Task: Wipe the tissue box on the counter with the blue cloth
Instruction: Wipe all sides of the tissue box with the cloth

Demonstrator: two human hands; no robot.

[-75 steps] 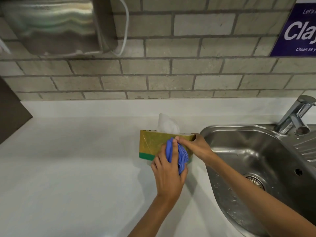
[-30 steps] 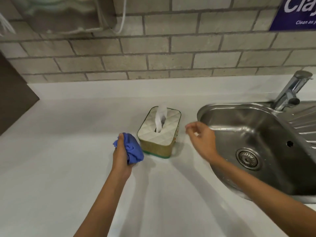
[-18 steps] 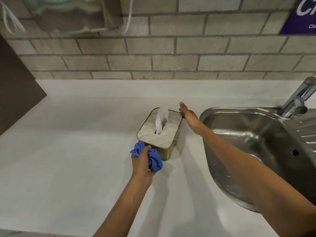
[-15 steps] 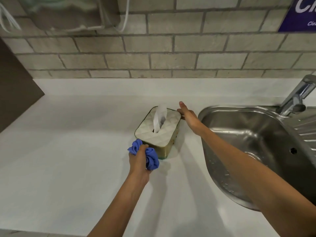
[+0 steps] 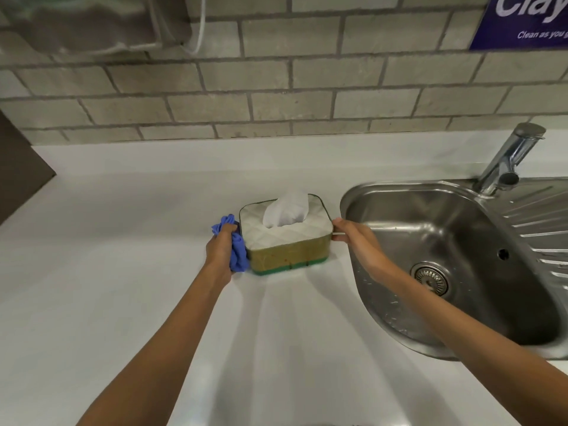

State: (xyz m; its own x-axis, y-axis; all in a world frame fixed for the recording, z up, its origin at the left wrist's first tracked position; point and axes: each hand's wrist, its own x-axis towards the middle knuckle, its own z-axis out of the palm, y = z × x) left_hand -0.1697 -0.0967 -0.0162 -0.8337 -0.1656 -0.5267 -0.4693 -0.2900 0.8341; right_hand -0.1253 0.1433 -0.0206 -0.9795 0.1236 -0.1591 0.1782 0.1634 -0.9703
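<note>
A person wipes a tissue box (image 5: 287, 241) on a white counter (image 5: 123, 302), centre of the frame, just left of a steel sink (image 5: 445, 241). The left hand (image 5: 219, 252) is closed around a bunched blue cloth (image 5: 236, 253) and presses it against the box's left side wall. The right hand (image 5: 353, 238) is partly open, fingertips touching the box's right edge to brace it; it grips nothing.

The step in hand appears to be the left wall. To do it well, the cloth should run the full length of that wall, from far corner to near, with even pressure, while the right hand pushes back so the light box does not slide toward the sink. A flatter fold of cloth would likely cover more wall per pass than the present wad. The tissue (image 5: 287, 210) standing out of the top is best kept clear of the cloth.

The wall being wiped faces away from the lens, so the contact area and any dirt there cannot be seen. The box's far and right walls are hidden too. Most of the cloth is buried in the fist. At upper left a wall-mounted object (image 5: 92, 23) is blurred and cut off; at upper right a purple sign (image 5: 522, 20) is cropped. The tap (image 5: 507, 158) is soft with blur.
</note>
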